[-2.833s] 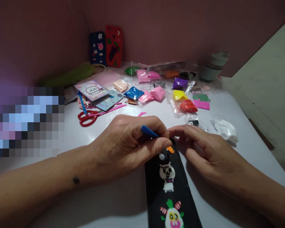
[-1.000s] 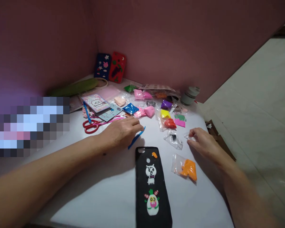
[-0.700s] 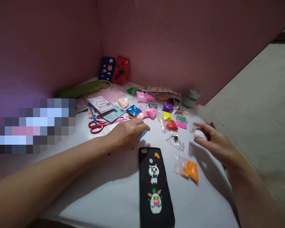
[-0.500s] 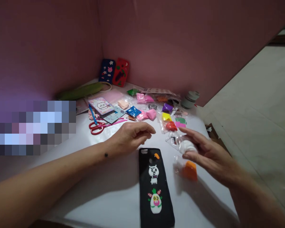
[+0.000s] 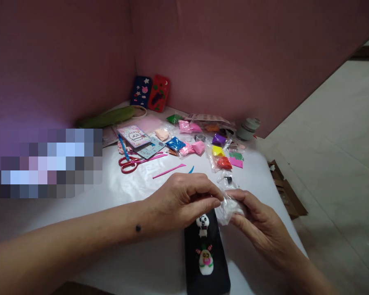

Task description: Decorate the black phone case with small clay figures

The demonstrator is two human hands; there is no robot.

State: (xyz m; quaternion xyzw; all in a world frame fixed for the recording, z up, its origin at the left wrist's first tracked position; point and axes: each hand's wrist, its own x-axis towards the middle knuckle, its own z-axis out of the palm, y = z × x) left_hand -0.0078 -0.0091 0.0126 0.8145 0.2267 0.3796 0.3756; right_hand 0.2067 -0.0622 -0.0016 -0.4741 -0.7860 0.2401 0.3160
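R hand (image 5: 258, 223) cupped round clear bag of white clay (image 5: 232, 207), just above black case (image 5: 206, 254) at 6 o'clock. L hand (image 5: 184, 200) pinching bag's edge. Pink tool (image 5: 169, 171) at 11.

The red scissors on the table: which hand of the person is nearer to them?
The left hand. It is just right of and below the red scissors; the right hand is farther right, holding a clear bag of white clay.
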